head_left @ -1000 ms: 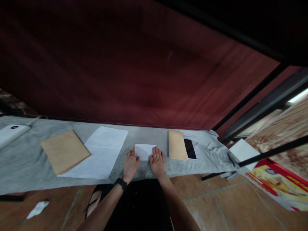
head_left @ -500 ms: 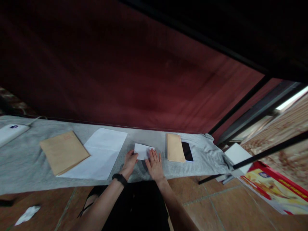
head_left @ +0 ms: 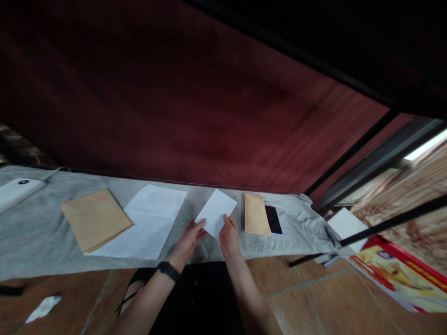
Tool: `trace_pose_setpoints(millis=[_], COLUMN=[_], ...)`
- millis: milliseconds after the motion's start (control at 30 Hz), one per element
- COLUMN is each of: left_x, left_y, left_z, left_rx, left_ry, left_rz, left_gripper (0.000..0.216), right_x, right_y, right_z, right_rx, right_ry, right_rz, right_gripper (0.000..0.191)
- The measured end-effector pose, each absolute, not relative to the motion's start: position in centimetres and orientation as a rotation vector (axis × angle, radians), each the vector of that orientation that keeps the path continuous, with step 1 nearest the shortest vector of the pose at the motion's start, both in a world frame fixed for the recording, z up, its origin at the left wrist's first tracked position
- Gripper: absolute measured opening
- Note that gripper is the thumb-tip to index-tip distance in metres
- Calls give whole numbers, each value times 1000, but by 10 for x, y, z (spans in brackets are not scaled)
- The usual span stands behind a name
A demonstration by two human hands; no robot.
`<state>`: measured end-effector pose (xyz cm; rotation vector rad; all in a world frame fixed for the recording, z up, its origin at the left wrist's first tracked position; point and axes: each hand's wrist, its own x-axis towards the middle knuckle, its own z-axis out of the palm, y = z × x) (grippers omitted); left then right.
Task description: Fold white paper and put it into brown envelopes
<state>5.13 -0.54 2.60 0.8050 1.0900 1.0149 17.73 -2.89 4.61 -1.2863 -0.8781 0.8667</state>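
- The small white paper (head_left: 217, 209) is between the two hands at the middle of the cloth-covered surface, turned so that one corner points toward the red backdrop (head_left: 216, 139); whether its underside touches the cloth is hard to tell.
- Its far corner stops short of the backdrop's lower edge; strips of grey cloth (head_left: 296, 228) show on either side, toward the large white sheet (head_left: 150, 223) at left and the small brown envelope (head_left: 256, 215) at right.
- The near edge of the cloth runs below the hands, above the person's dark-clad lap.
- Both forearms reach forward from the lower edge of the view and slant inward; the left wrist wears a black band (head_left: 168, 271).
- The left hand (head_left: 187, 240) pinches the paper's left corner, thumb on top and the other fingers largely underneath.
- The right hand (head_left: 229, 235) grips the lower right edge, thumb and curled fingers close together.
- Beside the small envelope lies a dark phone (head_left: 274, 219), partly tucked under it.
- Farther left, a large brown envelope (head_left: 96, 219) overlaps the large sheet; a white device (head_left: 21, 193) lies beyond.
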Motion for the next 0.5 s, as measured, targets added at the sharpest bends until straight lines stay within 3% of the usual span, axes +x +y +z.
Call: trace_pose_setpoints(millis=[133,500], left_x=[41,8], left_y=[-1,52], left_z=[19,8], left_rx=[995,1675], left_ry=[1137,1374], left_rz=[1048,923], left_gripper=[39,57], right_x=[187,216], right_y=[-36,-41], right_z=[32,-2], right_rx=[-1303,-1640], right_ry=[-745,-853], right_rz=[946,999], right_gripper=[35,17])
